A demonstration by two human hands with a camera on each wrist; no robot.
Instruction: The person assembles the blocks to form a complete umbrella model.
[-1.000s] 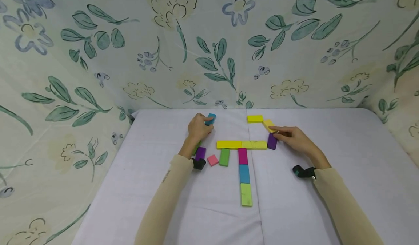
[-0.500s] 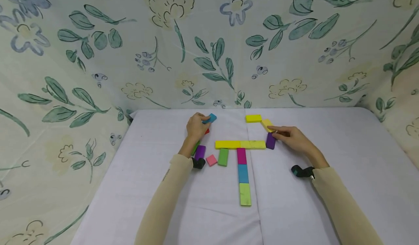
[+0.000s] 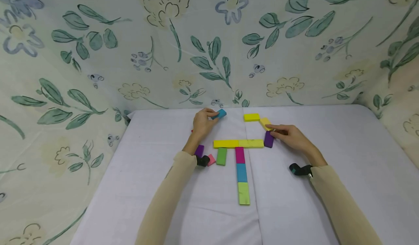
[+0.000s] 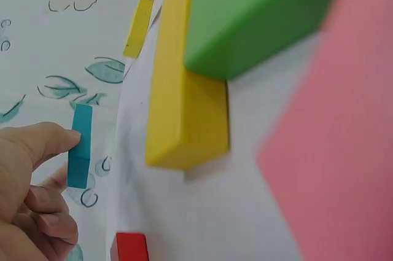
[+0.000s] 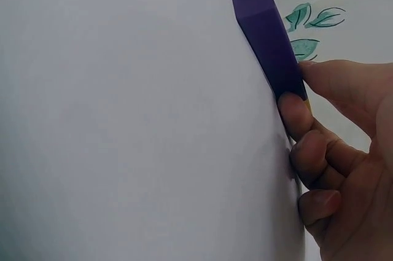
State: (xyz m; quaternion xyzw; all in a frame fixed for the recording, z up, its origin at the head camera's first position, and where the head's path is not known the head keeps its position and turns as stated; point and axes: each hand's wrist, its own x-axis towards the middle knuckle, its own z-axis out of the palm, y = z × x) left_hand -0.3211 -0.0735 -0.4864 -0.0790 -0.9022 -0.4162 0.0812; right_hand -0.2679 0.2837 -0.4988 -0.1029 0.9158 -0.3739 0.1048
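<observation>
In the head view my left hand (image 3: 203, 123) pinches a blue block (image 3: 222, 113) near the table's back edge. The left wrist view shows that blue block (image 4: 80, 147) between thumb and fingers, off the cloth. My right hand (image 3: 292, 139) holds the end of a purple block (image 3: 268, 139), thumb on one side and a fingertip on the other (image 5: 264, 34). A fingertip also reaches a pale yellow block (image 3: 264, 123) behind it. That block leads to a bright yellow block (image 3: 251, 117). The purple block stands at the right end of a row of two yellow blocks (image 3: 226, 144).
Below the yellow row run a magenta block (image 3: 240, 155), a blue one (image 3: 241, 172) and a lime one (image 3: 243, 193). A green block (image 3: 221, 156), a pink block (image 3: 211, 160) and another purple block (image 3: 199, 151) lie left. A red block (image 4: 130, 247) is partly hidden.
My left hand has carried the blue block right and slightly back, toward the bright yellow block. My right hand stays at the purple and pale yellow blocks. The head view has shifted slightly.
</observation>
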